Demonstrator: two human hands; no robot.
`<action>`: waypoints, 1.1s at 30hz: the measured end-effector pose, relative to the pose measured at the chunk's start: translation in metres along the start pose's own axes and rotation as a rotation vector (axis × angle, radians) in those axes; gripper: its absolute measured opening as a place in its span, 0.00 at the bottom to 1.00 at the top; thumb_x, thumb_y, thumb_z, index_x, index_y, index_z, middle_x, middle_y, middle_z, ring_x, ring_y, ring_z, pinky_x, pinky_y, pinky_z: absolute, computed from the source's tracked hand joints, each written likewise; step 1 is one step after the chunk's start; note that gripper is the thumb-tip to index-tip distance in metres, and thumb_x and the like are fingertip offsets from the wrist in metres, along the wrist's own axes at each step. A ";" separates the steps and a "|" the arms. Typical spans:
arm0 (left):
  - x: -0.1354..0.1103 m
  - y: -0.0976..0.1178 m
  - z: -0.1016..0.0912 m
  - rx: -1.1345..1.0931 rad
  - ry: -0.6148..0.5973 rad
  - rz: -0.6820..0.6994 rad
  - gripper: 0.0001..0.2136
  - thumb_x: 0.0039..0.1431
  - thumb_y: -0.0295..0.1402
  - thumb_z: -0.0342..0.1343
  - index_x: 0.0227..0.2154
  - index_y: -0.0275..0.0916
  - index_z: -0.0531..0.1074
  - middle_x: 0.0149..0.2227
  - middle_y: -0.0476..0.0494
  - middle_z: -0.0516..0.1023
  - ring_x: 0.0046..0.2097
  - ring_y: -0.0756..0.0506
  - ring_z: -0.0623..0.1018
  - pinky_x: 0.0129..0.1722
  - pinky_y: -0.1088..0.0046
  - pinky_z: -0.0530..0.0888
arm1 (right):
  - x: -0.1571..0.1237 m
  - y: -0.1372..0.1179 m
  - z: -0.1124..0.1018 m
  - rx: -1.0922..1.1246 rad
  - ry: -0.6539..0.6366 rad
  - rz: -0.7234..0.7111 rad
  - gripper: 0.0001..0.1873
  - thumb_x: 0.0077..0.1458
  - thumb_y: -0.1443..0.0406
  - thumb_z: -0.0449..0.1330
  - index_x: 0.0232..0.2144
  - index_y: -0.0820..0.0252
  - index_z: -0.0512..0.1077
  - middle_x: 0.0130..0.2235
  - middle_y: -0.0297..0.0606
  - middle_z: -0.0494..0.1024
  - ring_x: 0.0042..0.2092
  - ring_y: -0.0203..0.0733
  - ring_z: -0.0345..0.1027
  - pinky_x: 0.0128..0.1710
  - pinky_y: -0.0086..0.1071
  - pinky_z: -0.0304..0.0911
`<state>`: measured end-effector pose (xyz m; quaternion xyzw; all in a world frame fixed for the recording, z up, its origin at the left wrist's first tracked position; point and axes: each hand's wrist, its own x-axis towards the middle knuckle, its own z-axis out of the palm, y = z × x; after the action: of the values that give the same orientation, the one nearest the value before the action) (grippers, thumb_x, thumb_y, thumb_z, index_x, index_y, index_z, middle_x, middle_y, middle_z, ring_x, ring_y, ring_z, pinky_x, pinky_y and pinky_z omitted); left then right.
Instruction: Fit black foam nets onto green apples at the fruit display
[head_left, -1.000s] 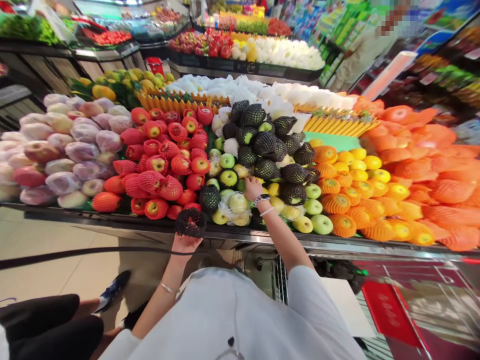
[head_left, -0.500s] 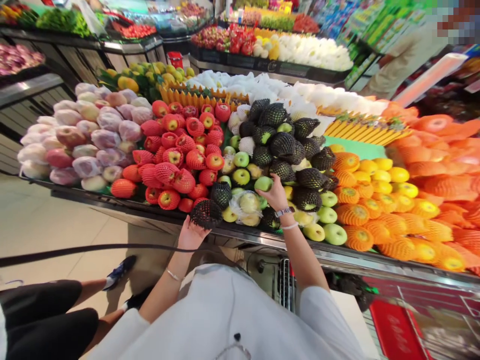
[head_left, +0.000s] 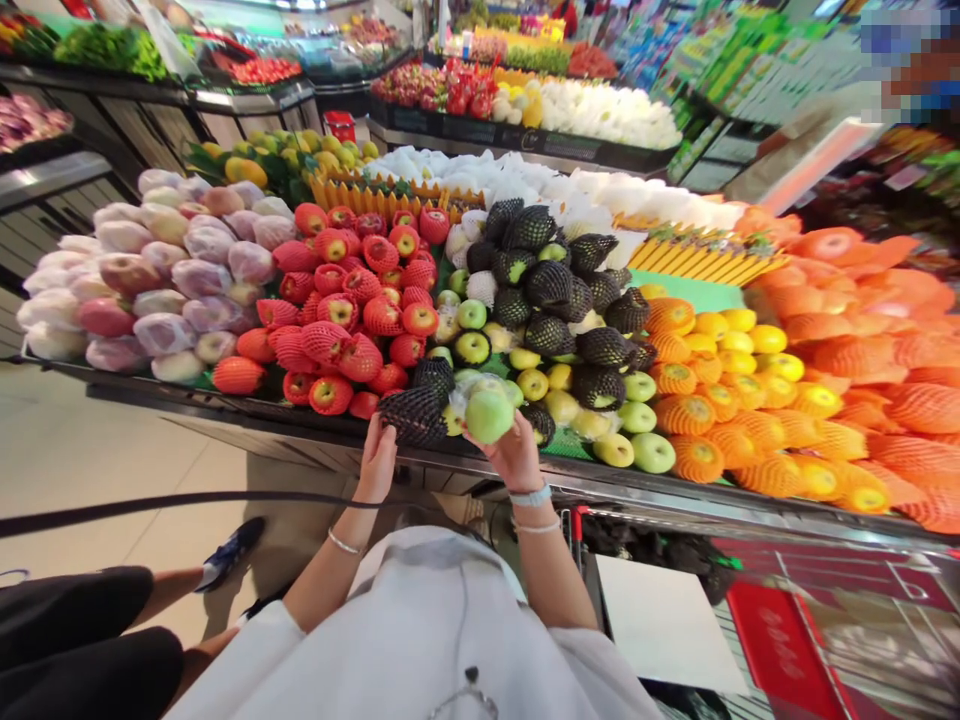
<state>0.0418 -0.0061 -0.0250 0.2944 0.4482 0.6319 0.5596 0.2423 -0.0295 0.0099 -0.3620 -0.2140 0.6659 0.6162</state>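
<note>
My right hand (head_left: 514, 452) is closed around a green apple (head_left: 490, 413), held up in front of the pile, its palm turned upward. The fingers of my left hand (head_left: 377, 458) pinch the edge of a black foam net (head_left: 409, 416) at the front rim of the stand; whether a fruit is inside it I cannot tell. Just behind lies another black-netted fruit (head_left: 433, 375). Red-netted apples (head_left: 330, 395) are piled to the left of my hands. More black-netted fruit (head_left: 600, 388) and loose green apples (head_left: 652, 453) lie to the right.
Orange-netted fruit (head_left: 716, 440) fills the stand's right side, and wrapped pale fruit (head_left: 161, 335) its left. A shopping cart with a red panel (head_left: 784, 650) and a white board (head_left: 667, 620) stands at lower right. A black strap (head_left: 187, 505) crosses at left, near another person's legs (head_left: 82, 620).
My right hand has drawn the green apple from the pile toward me and leftward, turning its palm up. My left hand has shifted slightly, still on the black foam net. The view has moved a little.
</note>
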 end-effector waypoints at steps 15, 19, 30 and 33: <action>-0.006 0.021 0.011 0.609 -0.580 0.315 0.12 0.56 0.39 0.55 0.40 0.38 0.72 0.38 0.42 0.79 0.39 0.44 0.78 0.43 0.69 0.73 | -0.007 0.033 0.003 0.252 0.205 -0.036 0.14 0.53 0.57 0.54 0.39 0.55 0.72 0.39 0.30 0.79 0.42 0.35 0.72 0.43 0.29 0.68; -0.006 0.027 0.025 0.717 -0.655 0.426 0.09 0.58 0.38 0.53 0.35 0.38 0.73 0.32 0.43 0.78 0.34 0.45 0.77 0.38 0.70 0.73 | -0.009 0.041 0.006 0.392 0.171 0.032 0.15 0.54 0.56 0.52 0.38 0.55 0.74 0.38 0.31 0.80 0.41 0.36 0.73 0.44 0.32 0.68; -0.012 0.033 0.038 0.962 -0.568 1.042 0.11 0.57 0.43 0.53 0.27 0.41 0.71 0.38 0.40 0.73 0.45 0.40 0.69 0.50 0.55 0.65 | -0.014 0.051 0.019 0.584 0.117 0.206 0.19 0.56 0.54 0.49 0.36 0.57 0.74 0.35 0.33 0.81 0.37 0.36 0.73 0.37 0.30 0.68; -0.012 0.037 0.039 0.796 -0.454 1.027 0.18 0.55 0.51 0.51 0.40 0.42 0.69 0.52 0.37 0.67 0.56 0.36 0.64 0.58 0.46 0.55 | -0.014 0.053 0.023 0.578 0.095 0.241 0.20 0.57 0.53 0.48 0.38 0.58 0.74 0.36 0.33 0.81 0.39 0.37 0.72 0.39 0.31 0.68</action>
<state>0.0624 -0.0078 0.0263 0.7776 0.3217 0.5271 0.1185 0.1901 -0.0476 -0.0109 -0.2254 0.0576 0.7497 0.6195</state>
